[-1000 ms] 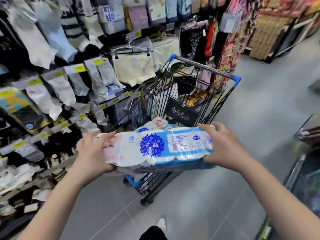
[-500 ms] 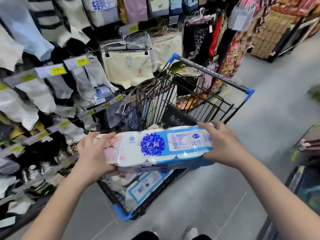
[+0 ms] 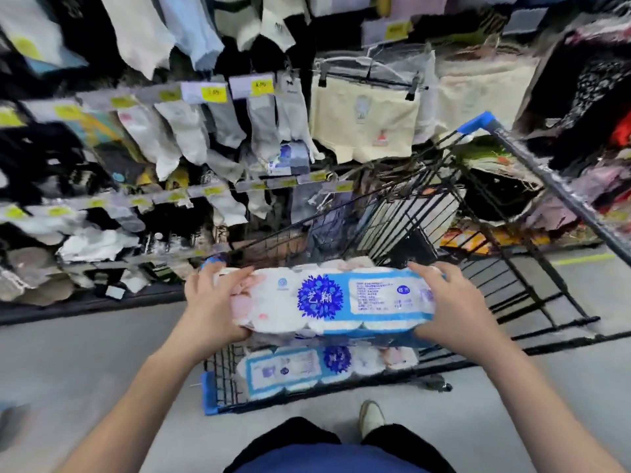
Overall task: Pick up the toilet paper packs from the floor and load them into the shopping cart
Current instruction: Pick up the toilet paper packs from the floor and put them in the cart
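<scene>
Beside sock racks, two hands grip one pack above one cart's second pack.

shop, sock racks, price tags, cart

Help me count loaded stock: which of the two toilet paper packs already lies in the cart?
The lower toilet paper pack, lying inside the shopping cart. The upper pack is held above it between the left hand and right hand.

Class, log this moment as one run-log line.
loading | left hand, right hand grip toilet paper pack | over shopping cart | second pack inside
</scene>
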